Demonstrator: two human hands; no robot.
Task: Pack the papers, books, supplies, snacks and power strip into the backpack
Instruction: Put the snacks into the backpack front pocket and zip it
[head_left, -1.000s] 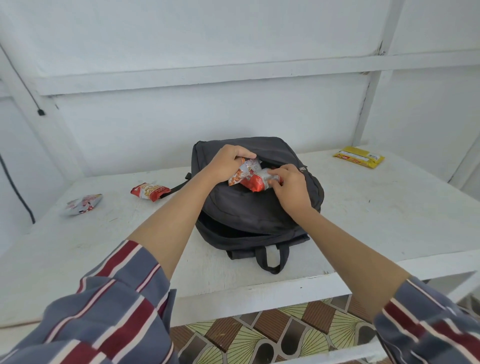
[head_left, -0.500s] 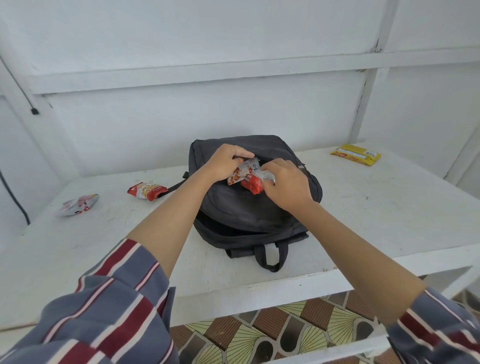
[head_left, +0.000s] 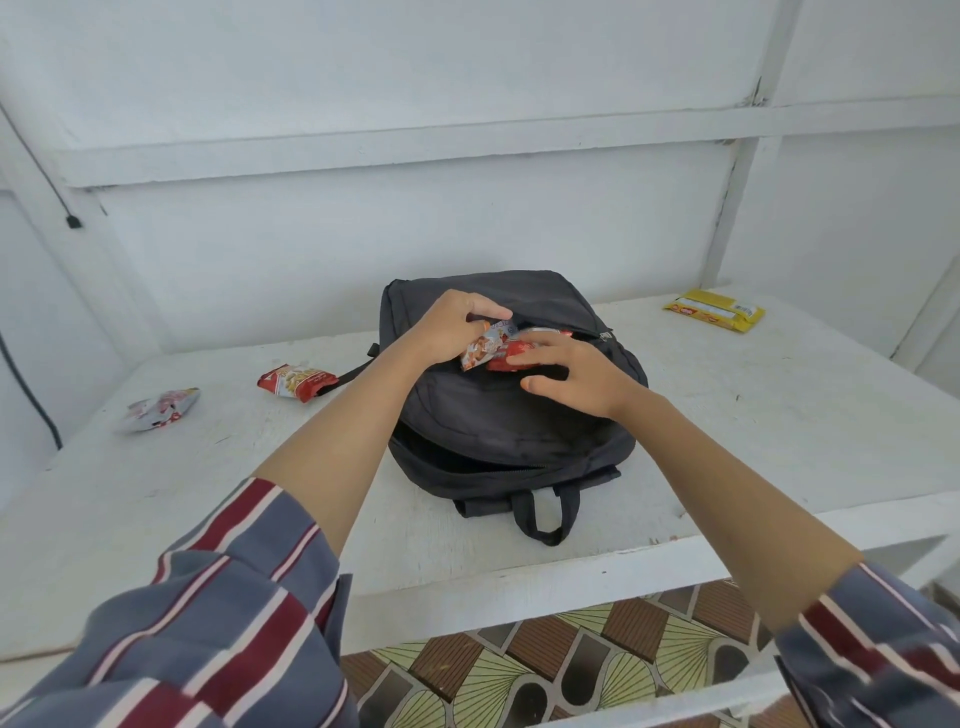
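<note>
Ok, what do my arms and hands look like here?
The left sleeve and right sleeve are loose grey-blue cloth with dark red stripes edged in white. Forearms are bare; no watch or ring shows on the left hand or right hand.

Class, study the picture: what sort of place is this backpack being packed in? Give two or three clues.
Probably a plain indoor room, perhaps in a home; it is hard to be sure. Clues: a white-painted bench built against white panelled walls, and patterned brown-and-green floor tiles below it.
</note>
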